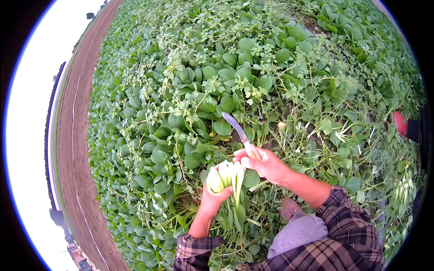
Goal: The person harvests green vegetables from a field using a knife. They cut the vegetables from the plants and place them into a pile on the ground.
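My left hand (214, 200) grips a small bunch of pale-stemmed bok choy (226, 176), its cut white bases up and its leaves hanging down toward me. One outer stalk droops apart from the bunch. My right hand (264, 165) is closed around the light handle of a curved knife (237, 129). The blade points up and to the left, away from the bunch. The thumb of this hand is close beside the stems; whether it touches them I cannot tell. Behind the knife stand leafy green plants (222, 127) rooted in the bed.
Low branching weeds (261, 57) grow among the crop. Cut stalks and leaves (340, 135) litter the ground at right. A pile of harvested greens (401, 193) lies at far right, near another person's red shoe (400, 124). Bare tilled soil (79, 135) runs along the left.
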Motion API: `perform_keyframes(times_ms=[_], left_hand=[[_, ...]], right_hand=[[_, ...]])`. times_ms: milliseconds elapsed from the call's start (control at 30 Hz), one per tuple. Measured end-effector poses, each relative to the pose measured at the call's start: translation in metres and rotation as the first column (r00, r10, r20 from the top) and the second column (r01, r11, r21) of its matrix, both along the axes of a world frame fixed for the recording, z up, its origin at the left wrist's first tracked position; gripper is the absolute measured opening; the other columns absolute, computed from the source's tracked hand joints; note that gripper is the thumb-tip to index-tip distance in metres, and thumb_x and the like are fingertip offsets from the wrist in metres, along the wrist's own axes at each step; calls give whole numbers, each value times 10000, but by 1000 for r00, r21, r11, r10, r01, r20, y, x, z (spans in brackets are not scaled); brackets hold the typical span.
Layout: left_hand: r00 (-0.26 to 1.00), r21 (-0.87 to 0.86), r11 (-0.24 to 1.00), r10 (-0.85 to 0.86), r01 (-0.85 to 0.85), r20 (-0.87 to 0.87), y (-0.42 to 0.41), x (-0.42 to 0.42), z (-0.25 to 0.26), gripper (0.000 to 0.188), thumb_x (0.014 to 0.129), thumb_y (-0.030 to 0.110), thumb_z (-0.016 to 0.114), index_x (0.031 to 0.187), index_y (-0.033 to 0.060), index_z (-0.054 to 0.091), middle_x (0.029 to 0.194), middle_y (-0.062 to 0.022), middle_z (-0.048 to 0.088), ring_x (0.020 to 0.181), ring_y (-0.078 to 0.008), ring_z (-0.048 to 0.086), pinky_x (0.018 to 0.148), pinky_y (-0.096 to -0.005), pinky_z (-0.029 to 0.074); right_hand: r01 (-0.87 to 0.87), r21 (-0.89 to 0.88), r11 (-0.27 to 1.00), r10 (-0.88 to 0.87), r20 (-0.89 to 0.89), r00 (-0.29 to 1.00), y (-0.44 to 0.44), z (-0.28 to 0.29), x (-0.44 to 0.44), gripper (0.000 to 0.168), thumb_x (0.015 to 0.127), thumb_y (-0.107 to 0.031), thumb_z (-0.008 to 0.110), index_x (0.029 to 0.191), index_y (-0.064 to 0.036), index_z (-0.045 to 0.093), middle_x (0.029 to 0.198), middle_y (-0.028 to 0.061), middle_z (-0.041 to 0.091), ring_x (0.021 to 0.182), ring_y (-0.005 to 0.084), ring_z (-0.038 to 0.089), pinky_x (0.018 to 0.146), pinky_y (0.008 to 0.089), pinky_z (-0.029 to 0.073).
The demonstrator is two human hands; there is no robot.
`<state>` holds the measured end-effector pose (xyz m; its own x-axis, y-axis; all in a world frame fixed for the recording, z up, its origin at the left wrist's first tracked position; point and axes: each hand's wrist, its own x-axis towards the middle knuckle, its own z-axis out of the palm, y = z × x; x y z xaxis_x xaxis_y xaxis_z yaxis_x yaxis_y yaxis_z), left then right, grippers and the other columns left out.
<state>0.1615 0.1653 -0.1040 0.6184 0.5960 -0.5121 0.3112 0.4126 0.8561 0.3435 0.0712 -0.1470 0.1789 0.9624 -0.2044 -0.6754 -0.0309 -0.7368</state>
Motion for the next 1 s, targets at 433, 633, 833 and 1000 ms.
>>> perform_keyframes(times_ms=[433,633,833,1000], left_hand=[[990,324,944,-20,65,-139,-16,10,-10,786,673,28,734,1346,35,328,1280,-100,450,1185,-207,448,1019,-333,349],[902,661,661,-55,354,-428,56,35,20,664,693,-23,630,1310,101,417,1108,-170,618,1031,-304,612,906,-359,458],[410,247,595,-153,764,-899,73,14,-33,906,706,59,612,1476,179,148,978,-228,648,911,-396,626,794,-467,485],[349,201,597,-142,777,-926,56,-47,-66,864,713,52,591,1460,166,173,925,-235,651,841,-405,634,739,-482,493]], right_hand=[[124,-83,989,-26,722,691,-5,12,1,320,792,-174,731,1026,-8,590,930,104,584,888,235,588,774,345,470],[282,100,954,-85,994,-65,2,-34,41,410,873,-222,624,1213,-41,481,1067,186,584,897,363,610,738,439,499],[-28,-344,938,341,908,243,25,-87,14,408,954,-314,470,1272,-60,433,832,196,628,710,366,626,620,469,500],[-88,-424,901,431,898,84,42,-98,7,441,964,-291,439,1339,-59,419,690,171,604,630,353,615,578,486,502]])
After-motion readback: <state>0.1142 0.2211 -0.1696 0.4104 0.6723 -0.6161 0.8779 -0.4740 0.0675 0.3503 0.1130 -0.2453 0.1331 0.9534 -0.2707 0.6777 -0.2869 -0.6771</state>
